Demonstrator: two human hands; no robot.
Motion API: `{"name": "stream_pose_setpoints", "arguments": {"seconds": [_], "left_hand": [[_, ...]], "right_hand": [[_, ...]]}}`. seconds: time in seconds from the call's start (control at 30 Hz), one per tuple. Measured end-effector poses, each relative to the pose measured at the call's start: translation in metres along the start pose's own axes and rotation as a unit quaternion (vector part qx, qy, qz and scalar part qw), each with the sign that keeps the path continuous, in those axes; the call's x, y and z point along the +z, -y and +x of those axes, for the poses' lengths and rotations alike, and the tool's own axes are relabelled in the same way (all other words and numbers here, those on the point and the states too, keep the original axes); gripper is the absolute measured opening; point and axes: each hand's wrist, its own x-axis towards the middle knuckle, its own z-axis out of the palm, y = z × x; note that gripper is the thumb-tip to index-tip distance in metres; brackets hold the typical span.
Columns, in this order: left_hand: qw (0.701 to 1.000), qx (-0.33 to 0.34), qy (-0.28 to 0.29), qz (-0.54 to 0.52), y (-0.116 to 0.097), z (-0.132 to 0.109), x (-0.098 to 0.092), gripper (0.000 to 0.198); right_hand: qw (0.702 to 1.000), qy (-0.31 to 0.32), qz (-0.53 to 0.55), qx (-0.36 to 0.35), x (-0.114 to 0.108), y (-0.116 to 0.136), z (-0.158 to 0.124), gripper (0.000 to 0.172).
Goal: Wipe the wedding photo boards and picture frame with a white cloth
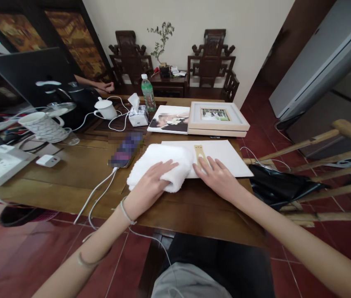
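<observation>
A folded white fluffy cloth (144, 163) lies on the wooden table (175, 211). My left hand (153, 182) grips its near edge, the thumb side up against the folded part. To the right, my right hand (215, 176) rests with fingers spread on a white board (232, 159), its fingertips at the lower end of a flat beige strip (198, 150) that has small marks at its top. The cloth covers the left part of the board.
Behind are a photo panel (170, 119), a framed picture (218, 115), a tissue box (138, 116) and a bottle (148, 93). Leftward lie a phone (127, 150), cables, mugs and a power strip (0, 165). Another person's hand shows behind a monitor (32, 76). Bamboo rails stand right.
</observation>
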Motion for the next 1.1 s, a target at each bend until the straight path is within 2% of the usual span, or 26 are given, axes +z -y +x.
{"name": "stream_pose_setpoints", "arguments": {"seconds": [0.07, 0.13, 0.27, 0.37, 0.43, 0.53, 0.63, 0.73, 0.8, 0.87, 0.93, 0.97, 1.03, 1.1], "left_hand": [[1.000, -0.020, -0.002, -0.023, -0.003, -0.004, -0.010, 0.029], [0.999, -0.038, -0.017, -0.027, -0.003, -0.011, -0.012, 0.032], [0.999, -0.039, -0.012, -0.020, -0.004, -0.025, 0.006, 0.035], [0.998, -0.040, 0.028, -0.037, -0.009, -0.031, 0.022, 0.032], [0.995, -0.054, 0.055, -0.063, -0.013, -0.031, 0.024, 0.026], [0.981, -0.088, 0.083, -0.150, -0.016, -0.026, 0.011, 0.016], [0.941, -0.118, 0.101, -0.300, -0.015, -0.019, -0.012, 0.019], [0.885, -0.191, 0.074, -0.418, -0.018, -0.009, -0.028, 0.030], [0.830, -0.254, 0.039, -0.494, -0.023, -0.002, -0.028, 0.020], [0.741, -0.314, 0.009, -0.593, -0.029, 0.005, -0.022, 0.026], [0.630, -0.364, -0.016, -0.685, -0.036, 0.012, -0.011, 0.042], [0.579, -0.384, -0.028, -0.719, -0.039, 0.015, -0.005, 0.048], [0.498, -0.418, -0.052, -0.758, -0.046, 0.020, 0.006, 0.058], [0.445, -0.443, -0.065, -0.776, -0.052, 0.025, 0.013, 0.066]], "right_hand": [[1.000, -0.013, 0.016, -0.001, -0.006, -0.013, -0.014, 0.041], [0.999, -0.028, 0.033, 0.007, -0.013, -0.027, -0.033, 0.041], [0.997, -0.063, 0.028, 0.018, -0.030, -0.051, -0.075, 0.044], [0.994, -0.108, -0.010, 0.011, -0.046, -0.065, -0.099, 0.055], [0.990, -0.139, -0.036, 0.012, -0.059, -0.072, -0.108, 0.064], [0.983, -0.171, -0.056, 0.039, -0.080, -0.078, -0.108, 0.068], [0.979, -0.185, -0.034, 0.084, -0.103, -0.078, -0.093, 0.057], [0.983, -0.127, 0.012, 0.131, -0.128, -0.080, -0.063, 0.041], [0.986, -0.094, 0.057, 0.123, -0.144, -0.087, -0.035, 0.034], [0.988, -0.046, 0.102, 0.110, -0.157, -0.098, -0.003, 0.033], [0.981, 0.021, 0.170, 0.087, -0.164, -0.110, 0.027, 0.038], [0.969, 0.054, 0.226, 0.088, -0.166, -0.115, 0.040, 0.042], [0.935, 0.108, 0.303, 0.147, -0.165, -0.122, 0.059, 0.044], [0.905, 0.086, 0.349, 0.230, -0.158, -0.124, 0.070, 0.041]]}}
